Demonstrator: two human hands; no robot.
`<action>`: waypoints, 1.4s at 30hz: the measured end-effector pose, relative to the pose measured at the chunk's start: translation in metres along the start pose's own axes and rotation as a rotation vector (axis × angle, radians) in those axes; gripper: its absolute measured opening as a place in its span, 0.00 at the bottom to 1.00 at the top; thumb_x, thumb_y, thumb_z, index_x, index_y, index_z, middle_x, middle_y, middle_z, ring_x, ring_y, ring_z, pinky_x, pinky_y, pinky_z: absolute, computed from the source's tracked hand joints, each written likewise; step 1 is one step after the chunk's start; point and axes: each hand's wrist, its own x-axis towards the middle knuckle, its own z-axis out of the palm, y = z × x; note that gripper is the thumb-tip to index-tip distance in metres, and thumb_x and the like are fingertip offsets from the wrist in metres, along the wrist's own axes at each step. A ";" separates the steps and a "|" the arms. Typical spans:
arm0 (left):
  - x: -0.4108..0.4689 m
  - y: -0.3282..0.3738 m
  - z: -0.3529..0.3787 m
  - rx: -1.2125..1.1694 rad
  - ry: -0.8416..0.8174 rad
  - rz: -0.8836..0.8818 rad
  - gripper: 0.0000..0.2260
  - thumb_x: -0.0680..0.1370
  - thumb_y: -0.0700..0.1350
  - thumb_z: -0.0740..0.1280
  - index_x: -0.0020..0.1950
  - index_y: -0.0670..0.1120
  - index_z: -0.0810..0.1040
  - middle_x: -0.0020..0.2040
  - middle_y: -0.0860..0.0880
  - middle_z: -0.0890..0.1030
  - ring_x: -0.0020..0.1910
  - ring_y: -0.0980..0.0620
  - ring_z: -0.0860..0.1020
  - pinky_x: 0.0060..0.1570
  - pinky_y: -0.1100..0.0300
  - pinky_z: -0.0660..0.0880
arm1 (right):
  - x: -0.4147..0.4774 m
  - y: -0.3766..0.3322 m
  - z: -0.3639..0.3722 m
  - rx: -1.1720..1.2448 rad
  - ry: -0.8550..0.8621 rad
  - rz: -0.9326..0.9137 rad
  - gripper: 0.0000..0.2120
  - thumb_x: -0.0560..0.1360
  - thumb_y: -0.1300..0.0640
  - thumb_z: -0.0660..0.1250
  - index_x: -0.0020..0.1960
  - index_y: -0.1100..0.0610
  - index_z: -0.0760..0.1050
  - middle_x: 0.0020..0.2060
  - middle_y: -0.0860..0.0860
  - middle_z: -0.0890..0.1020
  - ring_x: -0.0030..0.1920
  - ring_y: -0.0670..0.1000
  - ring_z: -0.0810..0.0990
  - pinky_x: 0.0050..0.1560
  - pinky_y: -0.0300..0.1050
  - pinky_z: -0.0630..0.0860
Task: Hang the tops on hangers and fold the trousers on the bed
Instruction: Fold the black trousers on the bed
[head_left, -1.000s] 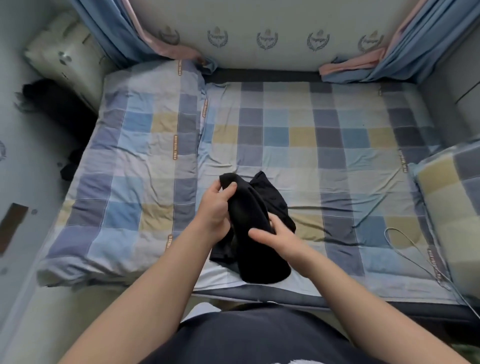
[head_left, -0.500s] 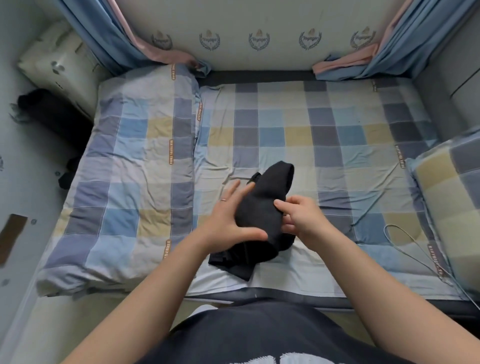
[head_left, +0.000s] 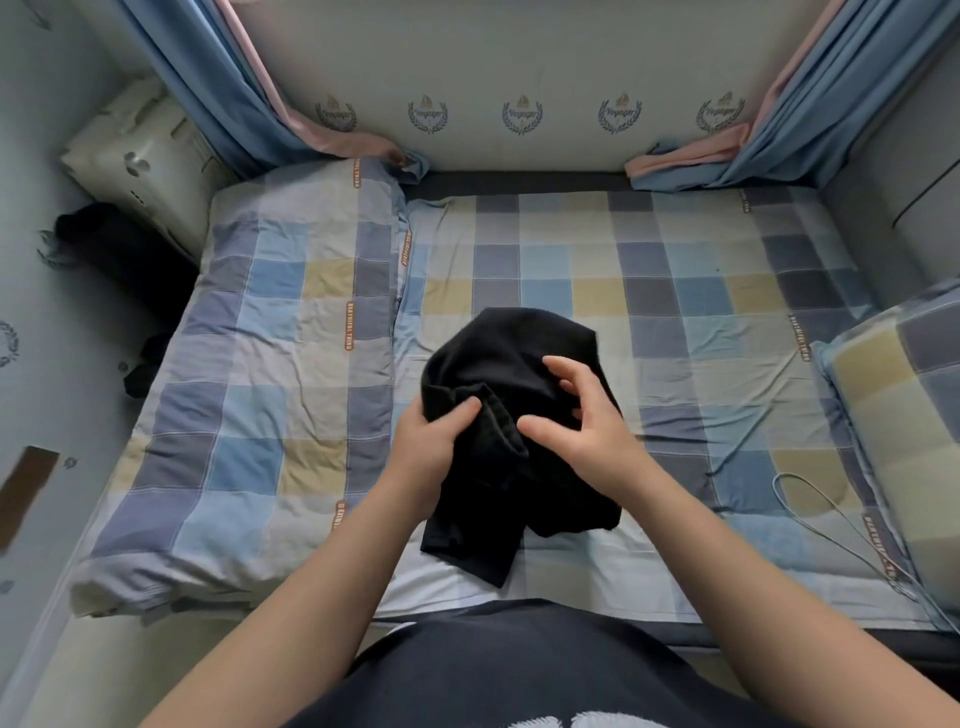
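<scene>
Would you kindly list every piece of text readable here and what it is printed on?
"Voyager": in each laurel emblem on the wall panel.
"BEAUTIFUL THING", last letters unsure: orange tags on the checked quilt.
On the dark shirt, white print: cut off, unreadable.
On the pale box, marks: too blurred.

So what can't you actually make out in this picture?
Black garment, head view: bunched in the left hand, so top or trousers cannot be told.
Right hand: its own curled fingers hide whether its grip has fabric.
Dark heap left of the bed: in shadow, unidentifiable.
Pillow: cut off by the right edge.
</scene>
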 end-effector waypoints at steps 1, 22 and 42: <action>0.000 0.005 0.000 -0.067 0.019 -0.038 0.11 0.80 0.38 0.69 0.62 0.41 0.80 0.54 0.42 0.86 0.54 0.42 0.85 0.50 0.50 0.82 | -0.002 0.008 0.006 -0.044 0.009 0.029 0.41 0.68 0.38 0.74 0.76 0.42 0.60 0.74 0.42 0.65 0.74 0.42 0.63 0.73 0.45 0.62; 0.010 0.077 -0.035 -0.492 -0.005 -0.174 0.09 0.84 0.41 0.60 0.52 0.40 0.78 0.36 0.45 0.84 0.32 0.51 0.83 0.31 0.61 0.79 | 0.038 0.033 0.055 -0.278 0.046 0.104 0.10 0.80 0.49 0.66 0.44 0.53 0.78 0.37 0.49 0.82 0.41 0.55 0.80 0.45 0.53 0.75; 0.010 -0.025 -0.001 0.889 -0.170 0.075 0.08 0.74 0.53 0.71 0.49 0.52 0.77 0.47 0.52 0.83 0.51 0.48 0.82 0.54 0.51 0.78 | 0.062 -0.086 0.013 0.590 0.252 0.113 0.06 0.81 0.58 0.65 0.49 0.59 0.78 0.45 0.58 0.84 0.47 0.56 0.85 0.44 0.54 0.83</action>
